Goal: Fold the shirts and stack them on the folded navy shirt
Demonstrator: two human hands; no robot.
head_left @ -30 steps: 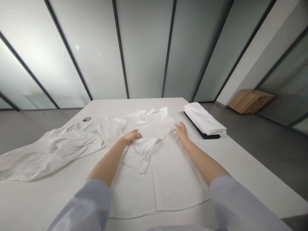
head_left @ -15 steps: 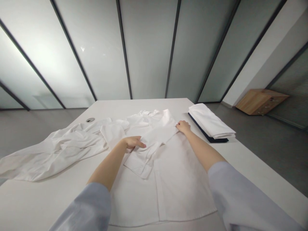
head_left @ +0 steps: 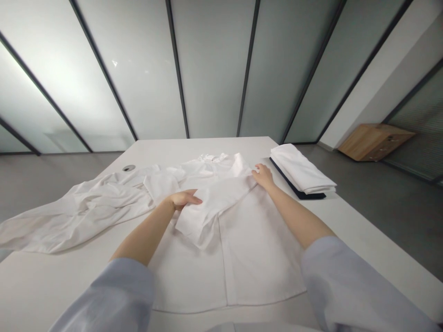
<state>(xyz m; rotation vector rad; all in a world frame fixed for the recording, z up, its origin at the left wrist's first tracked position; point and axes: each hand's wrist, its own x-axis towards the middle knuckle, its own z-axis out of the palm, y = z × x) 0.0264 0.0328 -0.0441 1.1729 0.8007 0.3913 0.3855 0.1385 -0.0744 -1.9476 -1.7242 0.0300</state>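
A white shirt point(head_left: 263, 249) lies spread on the table, its collar at the far side and its hem toward me. One sleeve point(head_left: 221, 193) is folded across the front, with its cuff end resting left of the middle. My left hand point(head_left: 185, 198) is at the left part of this sleeve, thumb on top and the other fingers partly hidden by the cloth, gripping it. At the shirt's right edge, near the sleeve's fold, my right hand point(head_left: 263, 176) rests with its fingers apart.
Another crumpled white garment point(head_left: 86, 212) spreads over the left side of the white table point(head_left: 31, 281). Folded white cloth point(head_left: 301, 170) lies on a dark flat item point(head_left: 311, 196) at the right edge. A round grommet point(head_left: 129, 168) is at the back left. A wooden cabinet point(head_left: 375, 140) stands beyond.
My left hand has shifted slightly left, and the sleeve lies flatter and straighter. The fingers of my right hand have opened from their pinch on the cloth.
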